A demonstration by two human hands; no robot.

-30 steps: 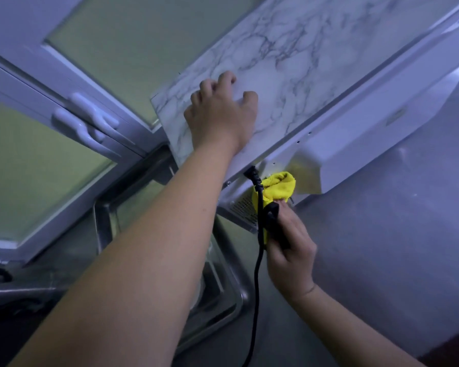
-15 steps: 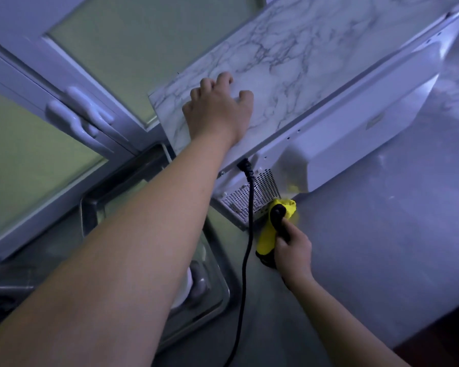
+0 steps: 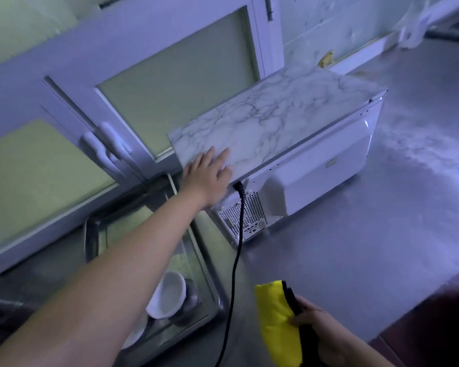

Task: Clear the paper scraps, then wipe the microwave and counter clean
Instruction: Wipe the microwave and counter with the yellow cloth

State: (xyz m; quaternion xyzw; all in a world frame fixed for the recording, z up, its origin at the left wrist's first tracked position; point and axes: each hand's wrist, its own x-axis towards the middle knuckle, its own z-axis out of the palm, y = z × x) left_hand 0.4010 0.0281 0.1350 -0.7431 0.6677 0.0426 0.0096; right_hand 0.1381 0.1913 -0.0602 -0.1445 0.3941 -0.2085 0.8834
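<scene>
head view: the right hand (image 3: 319, 329), grip clamped on the yellow cloth (image 3: 277, 321), has pulled back from the microwave (image 3: 289, 154). left hand (image 3: 207, 176) stays flat on its top, grip apart, fingers now straighter.

A microwave (image 3: 289, 165) stands on the counter (image 3: 368, 247), its back facing the viewer. Its cord (image 3: 235, 260) runs from the back down toward the viewer. Left of the microwave, a sink (image 3: 207, 282) holds what seems to be a bowl (image 3: 167, 295). Windows (image 3: 143, 102) stand behind both.
</scene>
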